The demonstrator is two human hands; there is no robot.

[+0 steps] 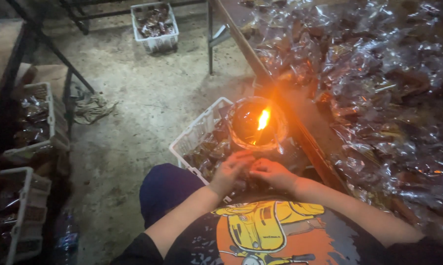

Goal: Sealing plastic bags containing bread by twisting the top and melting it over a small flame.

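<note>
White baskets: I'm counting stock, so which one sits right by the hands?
The white basket beside the flame, just ahead of the left hand; the others stand far off.

What the left hand (230, 169) and right hand (272, 172) pinch is too small to tell; the packet-strewn table (300, 122) runs off frame right.

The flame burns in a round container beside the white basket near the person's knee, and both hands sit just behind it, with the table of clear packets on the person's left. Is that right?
One detail is wrong. In the head view the table of clear packets is on the person's right. The flame, round container, white basket, left hand and right hand are as described.
</note>
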